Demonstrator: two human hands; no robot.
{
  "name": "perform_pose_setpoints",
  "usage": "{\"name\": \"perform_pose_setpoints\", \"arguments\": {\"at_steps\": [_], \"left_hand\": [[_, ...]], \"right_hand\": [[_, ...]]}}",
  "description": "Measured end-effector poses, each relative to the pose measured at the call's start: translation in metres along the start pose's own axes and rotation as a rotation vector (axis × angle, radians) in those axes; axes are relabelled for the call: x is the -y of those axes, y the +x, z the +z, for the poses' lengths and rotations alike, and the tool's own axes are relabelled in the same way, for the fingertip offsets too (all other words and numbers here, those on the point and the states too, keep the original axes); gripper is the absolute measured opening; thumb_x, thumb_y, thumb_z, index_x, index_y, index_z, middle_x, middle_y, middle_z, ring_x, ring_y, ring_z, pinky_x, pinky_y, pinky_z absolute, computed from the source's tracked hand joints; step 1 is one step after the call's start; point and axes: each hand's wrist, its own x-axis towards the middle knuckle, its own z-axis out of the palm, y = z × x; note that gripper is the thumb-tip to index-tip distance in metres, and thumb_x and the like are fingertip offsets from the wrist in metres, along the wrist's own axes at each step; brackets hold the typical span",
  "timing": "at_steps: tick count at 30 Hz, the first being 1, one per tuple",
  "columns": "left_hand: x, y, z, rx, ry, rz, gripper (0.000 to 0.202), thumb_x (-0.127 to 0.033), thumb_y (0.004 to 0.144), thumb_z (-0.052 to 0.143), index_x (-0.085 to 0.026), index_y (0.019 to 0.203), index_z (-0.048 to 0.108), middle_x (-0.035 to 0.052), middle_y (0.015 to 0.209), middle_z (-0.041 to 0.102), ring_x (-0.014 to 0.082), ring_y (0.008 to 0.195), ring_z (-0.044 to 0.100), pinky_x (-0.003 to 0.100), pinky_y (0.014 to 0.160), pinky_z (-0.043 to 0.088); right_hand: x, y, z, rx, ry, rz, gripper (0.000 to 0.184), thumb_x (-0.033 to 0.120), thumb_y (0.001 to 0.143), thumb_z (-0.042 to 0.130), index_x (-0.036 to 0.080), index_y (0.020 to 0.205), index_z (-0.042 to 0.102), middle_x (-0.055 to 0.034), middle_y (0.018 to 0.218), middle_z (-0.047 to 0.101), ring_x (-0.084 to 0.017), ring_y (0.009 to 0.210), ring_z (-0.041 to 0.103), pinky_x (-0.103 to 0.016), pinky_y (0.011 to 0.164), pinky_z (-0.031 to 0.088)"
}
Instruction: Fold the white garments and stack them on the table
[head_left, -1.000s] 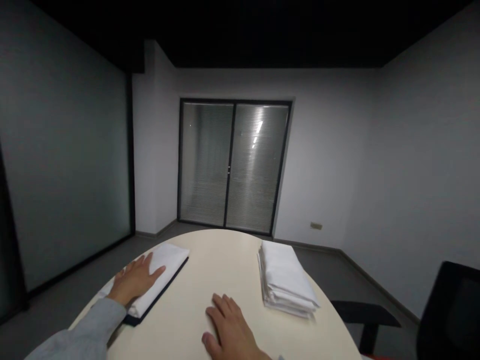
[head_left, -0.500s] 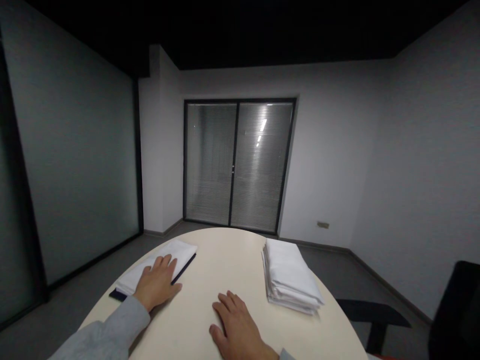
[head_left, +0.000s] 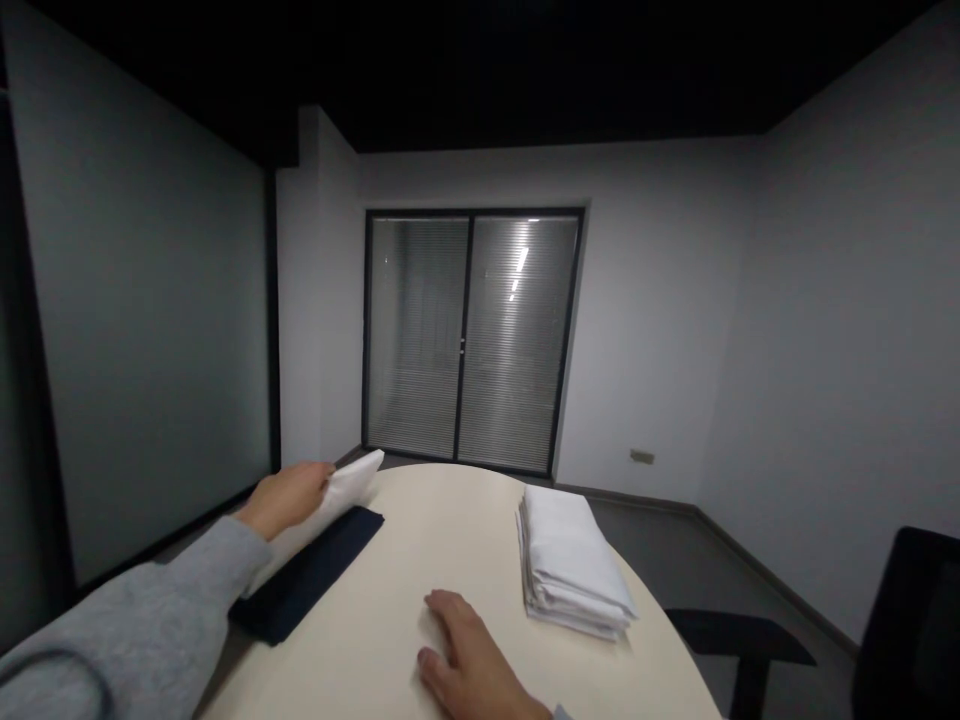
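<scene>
My left hand is closed on a folded white cloth at the table's left side, lifting it at a tilt. Underneath lies a folded dark navy cloth, now largely uncovered on the tabletop. My right hand rests near the front middle of the table, fingers stretched out and thumb apart, with nothing in it. To its right sits a stack of folded white cloths, which it does not touch. The fingertips of my left hand are partly hidden behind the white cloth.
Everything lies on a round cream table. A black chair with an armrest stands at the right. Beyond the table are a glass door with blinds and white walls; a frosted glass panel runs along the left.
My left hand was lying on the white cloth; it has gripped and raised it up and to the left, baring the navy cloth. My right hand has hardly moved.
</scene>
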Motion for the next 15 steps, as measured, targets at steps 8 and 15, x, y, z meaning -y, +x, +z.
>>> {"name": "perform_pose_setpoints", "arguments": {"at_steps": [8, 15], "left_hand": [[-0.041, -0.034, -0.024, 0.363, -0.818, 0.311, 0.06, -0.061, 0.084, 0.059, -0.018, 0.124, 0.07, 0.0068, 0.11, 0.078, 0.0288, 0.101, 0.072, 0.034, 0.086, 0.056], [-0.088, -0.117, 0.084, 0.186, -0.598, 0.338, 0.063, -0.051, 0.09, 0.059, -0.025, 0.147, 0.059, 0.0115, 0.153, 0.058, 0.0329, 0.14, 0.053, 0.047, 0.121, 0.038]], "right_hand": [[0.023, -0.007, -0.049, -0.362, 0.91, 0.214, 0.096, 0.073, 0.084, 0.069, 0.028, 0.159, 0.029, -0.0147, 0.165, 0.037, -0.029, 0.133, 0.058, -0.041, 0.102, 0.051], [-0.012, -0.058, -0.035, -0.241, 0.803, 0.488, 0.093, 0.059, 0.077, 0.076, 0.015, 0.149, 0.037, -0.01, 0.11, 0.068, -0.021, 0.07, 0.069, -0.029, 0.051, 0.051]]}}
